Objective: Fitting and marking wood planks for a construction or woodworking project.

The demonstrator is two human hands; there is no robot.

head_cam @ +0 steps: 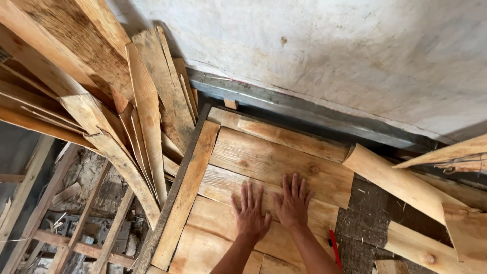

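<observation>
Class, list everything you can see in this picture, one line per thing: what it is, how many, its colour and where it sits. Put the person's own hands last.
Floor boards: several, pale wood, laid side by side in the middle, under the hands.
Edge plank: one, pale wood, along the left side of the boards.
Scrap wood pile: many pieces, brown and tan, leaning at upper left.
Bark-edged slabs: a few, light tan, at right.
Wall: one, grey-white, stained, along the top.
Metal strip: one, grey, at the wall's foot.
Open joists: several, weathered wood, lower left, rubble below.
Red object: one, thin, beside the right forearm; kind unclear.
Left hand: flat on a board, fingers spread.
Right hand: flat on a board, beside the left.
</observation>
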